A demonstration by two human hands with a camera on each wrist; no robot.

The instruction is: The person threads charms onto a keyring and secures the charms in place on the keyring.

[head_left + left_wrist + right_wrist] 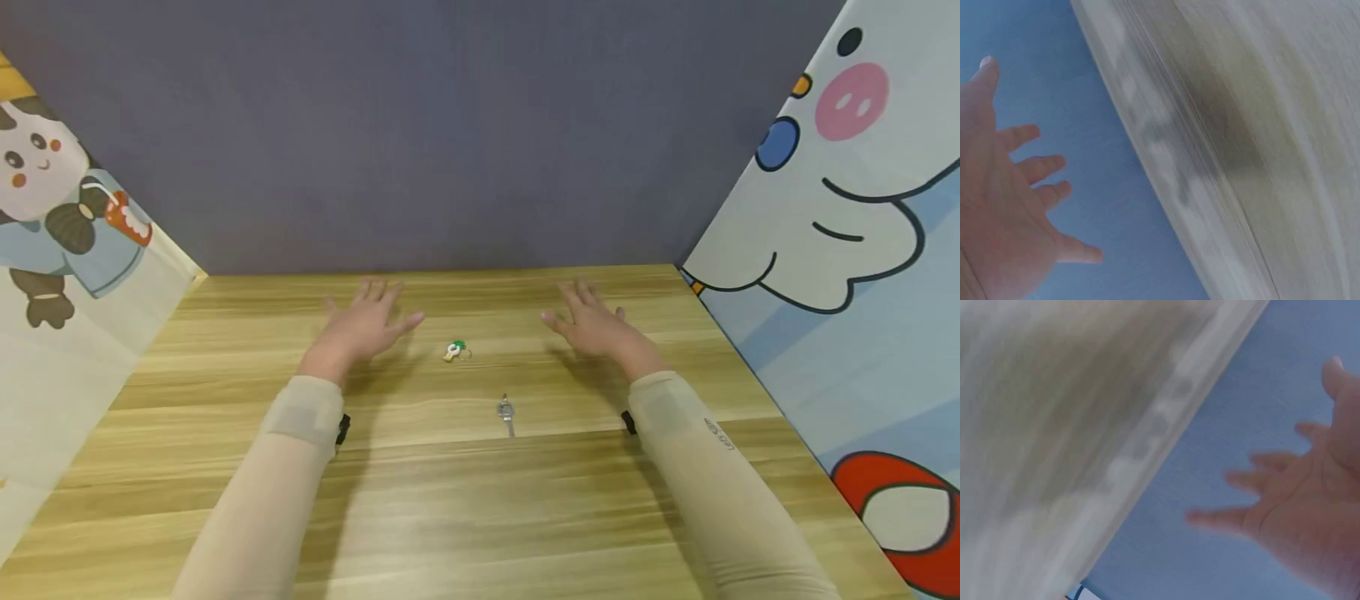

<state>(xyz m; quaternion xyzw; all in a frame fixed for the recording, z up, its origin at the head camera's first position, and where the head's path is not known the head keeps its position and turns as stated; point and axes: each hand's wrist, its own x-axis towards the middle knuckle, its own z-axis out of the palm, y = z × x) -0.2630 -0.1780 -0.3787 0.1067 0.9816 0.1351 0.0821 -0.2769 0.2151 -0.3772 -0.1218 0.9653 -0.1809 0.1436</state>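
A silver key (506, 412) lies on the wood-grain table (465, 517), between the two forearms. Farther back is a small keyring charm (453, 350) in green, white and tan, with a thin metal ring beside it. My left hand (362, 327) hovers over the table to the left of the charm, fingers spread and holding nothing. To the charm's right, my right hand (596, 327) is also raised, its fingers spread and slightly blurred. In the left wrist view the left palm (1004, 187) shows bare, and so does the right palm (1310, 500) in the right wrist view.
A dark grey-blue panel (442, 142) rises along the table's back edge. Cartoon-printed walls stand on both sides, the left one (82, 392) with an animal holding a drink, the right one (787, 217) with a pink-snouted figure. Dark straps sit at both wrists.
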